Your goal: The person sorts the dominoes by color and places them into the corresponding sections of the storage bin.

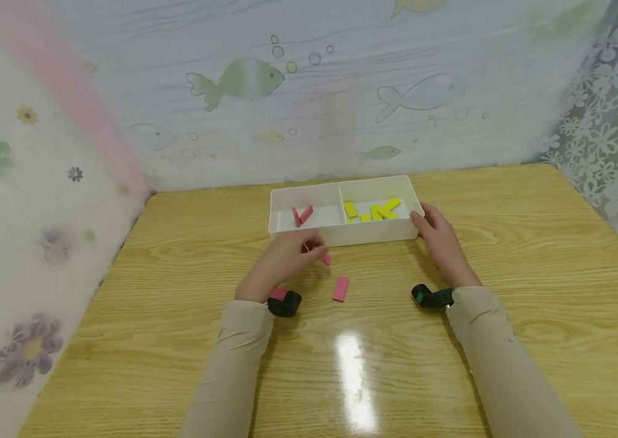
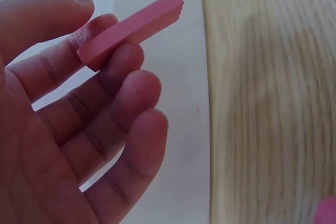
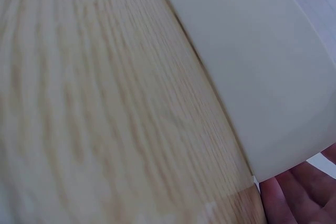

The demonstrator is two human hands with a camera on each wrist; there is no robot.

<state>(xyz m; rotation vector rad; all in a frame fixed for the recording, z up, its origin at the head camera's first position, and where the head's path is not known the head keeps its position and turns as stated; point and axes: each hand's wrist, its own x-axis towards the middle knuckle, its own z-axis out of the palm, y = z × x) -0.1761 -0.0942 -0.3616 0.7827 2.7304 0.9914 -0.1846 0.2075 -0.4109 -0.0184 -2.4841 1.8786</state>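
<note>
In front of the white divided box, my left hand holds a pink domino-like block. The left wrist view shows this block slanting up from the curled fingers, with the thumb close above its lower end. My right hand grips the box's right end, thumb at the front corner. In the right wrist view a few fingers show beside the box's lower corner. One pink block lies on the table; another pink piece is partly hidden by the left wrist.
Two pink blocks lean together in the box's left compartment. Several yellow blocks lie in the right one, past the divider. Behind the wooden table stands a wall with fish drawings; a flowered wall borders the left.
</note>
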